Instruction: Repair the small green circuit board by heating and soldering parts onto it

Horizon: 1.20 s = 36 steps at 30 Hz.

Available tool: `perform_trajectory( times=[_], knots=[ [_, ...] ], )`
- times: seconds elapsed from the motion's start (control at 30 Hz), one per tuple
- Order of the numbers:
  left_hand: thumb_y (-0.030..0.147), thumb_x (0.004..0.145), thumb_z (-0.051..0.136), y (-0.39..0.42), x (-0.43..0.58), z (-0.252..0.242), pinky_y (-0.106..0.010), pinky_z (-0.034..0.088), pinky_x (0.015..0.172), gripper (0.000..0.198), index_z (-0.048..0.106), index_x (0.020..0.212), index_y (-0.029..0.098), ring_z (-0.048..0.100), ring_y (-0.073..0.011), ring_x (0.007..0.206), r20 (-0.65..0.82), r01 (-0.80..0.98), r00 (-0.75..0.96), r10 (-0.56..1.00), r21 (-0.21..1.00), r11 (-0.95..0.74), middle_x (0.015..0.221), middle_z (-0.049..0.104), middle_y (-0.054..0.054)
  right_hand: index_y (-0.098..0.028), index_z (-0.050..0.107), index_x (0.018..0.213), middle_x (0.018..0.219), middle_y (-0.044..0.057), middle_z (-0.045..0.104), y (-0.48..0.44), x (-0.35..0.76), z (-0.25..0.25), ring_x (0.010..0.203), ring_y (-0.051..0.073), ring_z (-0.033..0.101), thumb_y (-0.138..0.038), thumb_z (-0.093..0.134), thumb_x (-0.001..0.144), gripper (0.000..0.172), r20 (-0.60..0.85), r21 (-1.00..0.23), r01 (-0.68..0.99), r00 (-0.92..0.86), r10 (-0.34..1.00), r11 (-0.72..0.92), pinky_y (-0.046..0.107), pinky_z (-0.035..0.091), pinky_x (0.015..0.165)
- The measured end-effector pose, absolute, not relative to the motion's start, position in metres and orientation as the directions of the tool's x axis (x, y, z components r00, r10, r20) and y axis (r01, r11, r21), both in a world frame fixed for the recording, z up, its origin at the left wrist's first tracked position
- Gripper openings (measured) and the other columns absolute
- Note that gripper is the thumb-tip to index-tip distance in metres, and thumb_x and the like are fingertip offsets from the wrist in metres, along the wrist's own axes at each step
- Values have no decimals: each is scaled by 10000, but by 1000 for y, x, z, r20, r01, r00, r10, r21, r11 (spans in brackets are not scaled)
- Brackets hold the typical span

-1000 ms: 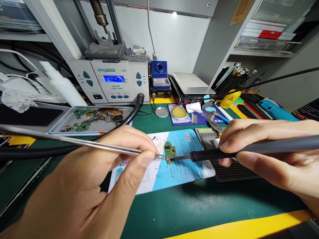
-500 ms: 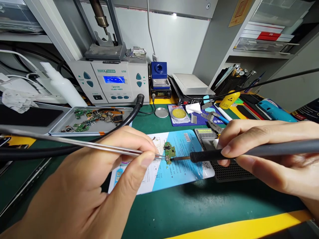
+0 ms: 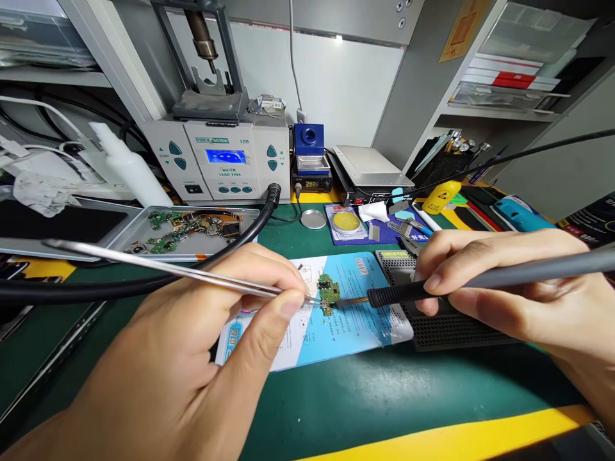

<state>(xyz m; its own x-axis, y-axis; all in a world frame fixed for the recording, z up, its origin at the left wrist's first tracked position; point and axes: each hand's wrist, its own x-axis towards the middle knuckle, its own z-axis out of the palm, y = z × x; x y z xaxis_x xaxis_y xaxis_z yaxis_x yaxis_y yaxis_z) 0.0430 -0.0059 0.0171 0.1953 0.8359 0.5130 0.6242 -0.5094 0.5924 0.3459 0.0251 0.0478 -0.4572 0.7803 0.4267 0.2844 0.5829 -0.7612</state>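
Note:
Pinched between the thumb and fingers of my left hand (image 3: 211, 346) are metal tweezers (image 3: 158, 267), their tips at the lower left part of a small green circuit board (image 3: 329, 291). My right hand (image 3: 500, 282) is closed around a soldering iron (image 3: 398, 293) with a black ribbed grip. The iron's tip points left and meets the board's lower right side, close to the tweezer tips. Under the board lies a blue and white printed sheet (image 3: 355, 333). Whether the tips touch the same part is too small to tell.
Behind my left hand stands a tray (image 3: 139, 256) of circuit boards, beside a grey hot air station (image 3: 216, 157) with a thick black hose. A yellow paste tin (image 3: 346, 222), a blue iron stand (image 3: 308, 137) and a black perforated plate (image 3: 451, 330) are farther right.
The view has shifted slightly. The rear end of the tweezers shows farther right, and the iron's handle slopes up more to the right. Both tips remain at the board.

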Motion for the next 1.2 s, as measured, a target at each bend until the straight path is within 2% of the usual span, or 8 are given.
perform_trajectory(
  times=[0.13,0.23,0.33,0.63,0.77,0.97,1.2],
  knots=[
    [315,1022,585,-7,42,16,-182,563,989,140,678,1056,413,719,-141,1070,527,598,233,817,585,-547,1066,755,113,-317,872,962,789,36,781,32,353,41,663,192,731,-77,714,888,297,367,-846,194,-463,807,497,331,604,638],
    [298,1025,570,-6,42,15,-179,560,958,157,674,1060,412,723,-133,1049,534,582,248,808,584,-565,1045,755,115,-314,877,978,804,41,781,37,356,36,665,186,733,-135,743,916,232,316,-900,122,-477,820,418,327,604,638],
    [263,1019,581,-4,42,15,-203,573,919,172,667,1061,407,722,-131,1033,536,567,277,797,579,-586,1040,755,120,-306,884,1003,787,44,781,42,357,32,655,184,740,-126,734,914,250,273,-940,48,-492,827,339,311,608,618],
    [291,1069,507,-1,42,23,-182,555,809,173,657,1043,374,712,-99,995,558,556,319,766,544,-628,1034,757,104,-237,908,857,675,68,770,50,351,29,575,209,749,-39,671,741,330,173,-985,-89,-432,885,149,292,628,535],
    [315,1074,506,0,42,24,-183,546,783,172,670,1062,367,702,-101,950,551,556,319,771,550,-623,1022,760,88,-245,908,820,651,67,770,52,349,27,546,212,749,-41,668,687,342,154,-987,-94,-412,898,127,279,621,505],
    [289,1064,535,-1,45,24,-145,517,830,142,665,1038,340,685,-73,922,547,559,327,771,546,-624,1007,753,100,-238,906,794,648,76,771,52,349,28,538,216,744,-34,658,668,344,139,-990,-83,-399,906,115,285,617,499],
    [270,1073,524,-1,43,25,-147,507,835,144,657,1050,320,689,-71,947,545,579,327,772,530,-620,1033,753,96,-230,907,785,627,76,754,50,347,31,531,218,742,-51,679,689,306,142,-989,-90,-369,919,117,286,617,491]
  ],
)
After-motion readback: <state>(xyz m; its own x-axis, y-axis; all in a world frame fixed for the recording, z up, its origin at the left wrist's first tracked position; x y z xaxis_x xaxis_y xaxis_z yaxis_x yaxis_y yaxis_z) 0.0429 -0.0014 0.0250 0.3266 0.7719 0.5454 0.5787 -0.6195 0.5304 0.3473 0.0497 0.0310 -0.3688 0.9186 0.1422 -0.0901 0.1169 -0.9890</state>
